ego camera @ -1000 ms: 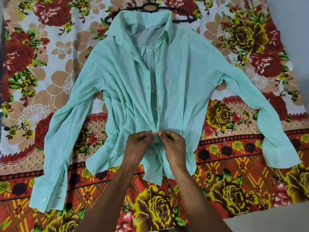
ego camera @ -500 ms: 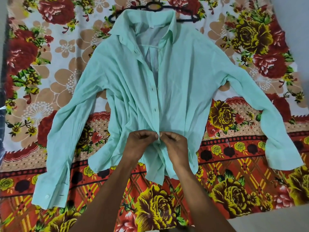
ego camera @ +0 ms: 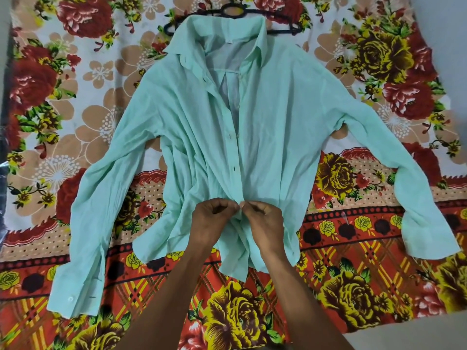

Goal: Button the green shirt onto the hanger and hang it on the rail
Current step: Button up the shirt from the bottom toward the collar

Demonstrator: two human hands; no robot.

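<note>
A pale green long-sleeved shirt [ego camera: 278, 127] lies flat on a flowered bedsheet [ego camera: 353, 286], sleeves spread to both sides. A black hanger [ego camera: 283, 27] sits inside its collar, its ends and hook showing at the top. The front stands apart from the collar down to mid-chest. My left hand [ego camera: 211, 223] pinches the left front edge low on the shirt. My right hand [ego camera: 264, 223] pinches the right front edge beside it. The fingertips of both meet at the placket, around a small button. The rail is out of view.
The sheet's edge and a pale floor strip [ego camera: 417, 334] run along the lower right. A grey wall [ego camera: 454, 46] stands at the upper right. A dark object [ego camera: 3, 173] lies at the left border.
Both hands stay pinched at the same low spot on the placket, fingers shifting slightly. The view has tilted a little, so the shirt sits slightly lower in frame.
</note>
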